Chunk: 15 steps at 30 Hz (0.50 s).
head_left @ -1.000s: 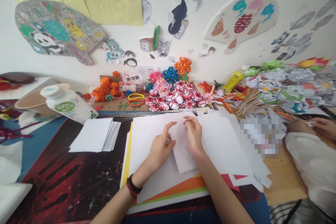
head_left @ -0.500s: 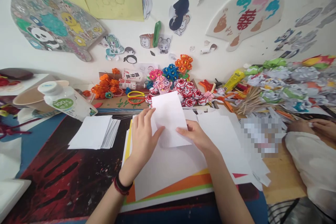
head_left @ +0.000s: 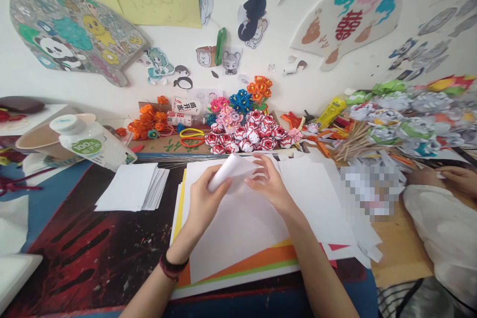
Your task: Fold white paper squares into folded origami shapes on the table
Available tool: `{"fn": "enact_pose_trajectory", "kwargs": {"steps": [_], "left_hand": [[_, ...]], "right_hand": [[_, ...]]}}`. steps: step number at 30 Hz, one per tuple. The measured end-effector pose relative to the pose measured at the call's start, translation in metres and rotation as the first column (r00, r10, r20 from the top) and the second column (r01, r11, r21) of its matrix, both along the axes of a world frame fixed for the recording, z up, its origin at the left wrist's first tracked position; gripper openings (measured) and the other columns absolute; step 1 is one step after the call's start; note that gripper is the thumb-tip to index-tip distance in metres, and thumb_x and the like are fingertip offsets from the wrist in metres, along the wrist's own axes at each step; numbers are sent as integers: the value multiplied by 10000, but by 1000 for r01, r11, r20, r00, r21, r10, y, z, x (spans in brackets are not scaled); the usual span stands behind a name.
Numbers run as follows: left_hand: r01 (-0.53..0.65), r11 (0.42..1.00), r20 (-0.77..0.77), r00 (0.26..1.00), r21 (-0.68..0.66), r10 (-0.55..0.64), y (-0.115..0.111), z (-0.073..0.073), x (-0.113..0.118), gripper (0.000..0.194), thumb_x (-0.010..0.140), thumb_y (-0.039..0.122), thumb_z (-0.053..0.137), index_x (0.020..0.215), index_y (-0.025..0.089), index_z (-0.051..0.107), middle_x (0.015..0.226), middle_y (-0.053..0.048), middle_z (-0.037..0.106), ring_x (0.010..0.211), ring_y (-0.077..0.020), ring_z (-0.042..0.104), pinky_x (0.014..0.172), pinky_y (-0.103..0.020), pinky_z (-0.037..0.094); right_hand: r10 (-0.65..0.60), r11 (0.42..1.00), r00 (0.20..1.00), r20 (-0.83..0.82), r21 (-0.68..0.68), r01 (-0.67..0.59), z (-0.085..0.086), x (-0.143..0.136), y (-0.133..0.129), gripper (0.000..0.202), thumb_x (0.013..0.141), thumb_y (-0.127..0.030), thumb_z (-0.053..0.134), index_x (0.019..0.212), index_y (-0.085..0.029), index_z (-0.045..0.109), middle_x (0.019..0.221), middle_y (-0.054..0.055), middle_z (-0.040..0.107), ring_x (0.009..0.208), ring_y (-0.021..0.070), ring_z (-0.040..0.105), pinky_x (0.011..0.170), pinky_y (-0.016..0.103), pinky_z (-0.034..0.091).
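Note:
A small white paper (head_left: 231,171) is curled over above larger white sheets (head_left: 238,233). My left hand (head_left: 206,194) grips its left side between thumb and fingers. At the paper's right edge is my right hand (head_left: 269,181), its fingers spread and bent, the fingertips close to or touching the paper. Under the large white sheets, yellow, orange and green edges show. Left of my left hand lies a stack of cut white papers (head_left: 130,186).
A white bottle (head_left: 93,141) leans at the back left. Red-and-white paper flowers (head_left: 257,131) line the wall side. More white sheets (head_left: 316,198) lie to the right. A person's hands and sleeve (head_left: 439,238) are at the far right.
The small paper was flat and upright and is now curled over. My left fingers have closed on its side, and my right hand has risen and spread its fingers.

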<state>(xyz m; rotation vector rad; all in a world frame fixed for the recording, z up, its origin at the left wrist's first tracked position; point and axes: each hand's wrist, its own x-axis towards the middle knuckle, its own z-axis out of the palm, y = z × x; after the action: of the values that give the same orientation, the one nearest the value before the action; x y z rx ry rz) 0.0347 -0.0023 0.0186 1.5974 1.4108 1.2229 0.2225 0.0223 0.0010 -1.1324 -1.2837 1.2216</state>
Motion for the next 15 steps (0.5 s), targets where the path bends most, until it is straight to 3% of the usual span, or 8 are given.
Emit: {"fn": "enact_pose_trajectory", "kwargs": {"steps": [4, 7, 11, 15], "left_hand": [[43, 980, 317, 948, -194, 21, 4, -4, -1, 383, 796, 394, 666, 1107, 172, 629, 1043, -64, 683, 911, -210, 618, 754, -264, 469], [155, 946, 411, 911, -286, -26, 7, -11, -6, 424, 751, 392, 716, 1090, 151, 638, 1019, -78, 692, 873, -210, 629, 717, -257, 473], [252, 916, 485, 871, -313, -73, 9, -13, -11, 413, 760, 405, 708, 1081, 150, 659, 1025, -84, 702, 885, -220, 639, 719, -262, 481], [213, 924, 496, 868, -317, -30, 8, -15, -10, 414, 730, 403, 735, 1041, 137, 674, 957, -78, 714, 818, -209, 643, 686, -263, 481]], "right_hand": [[90, 985, 983, -159, -132, -111, -6, -6, -1, 411, 737, -436, 730, 1050, -175, 675, 1018, 90, 699, 933, 245, 644, 815, 363, 505], [61, 986, 992, -108, -151, -77, -7, -7, -2, 352, 730, -457, 730, 864, -132, 716, 842, 78, 711, 778, 229, 637, 691, 332, 483], [108, 982, 993, -56, -153, -115, -9, -5, -2, 347, 730, -457, 728, 857, -135, 716, 794, 57, 697, 710, 193, 605, 633, 296, 444], [103, 986, 993, -63, -122, -110, -10, -6, -2, 373, 731, -456, 724, 949, -154, 703, 853, 57, 693, 766, 203, 609, 661, 296, 458]]}}
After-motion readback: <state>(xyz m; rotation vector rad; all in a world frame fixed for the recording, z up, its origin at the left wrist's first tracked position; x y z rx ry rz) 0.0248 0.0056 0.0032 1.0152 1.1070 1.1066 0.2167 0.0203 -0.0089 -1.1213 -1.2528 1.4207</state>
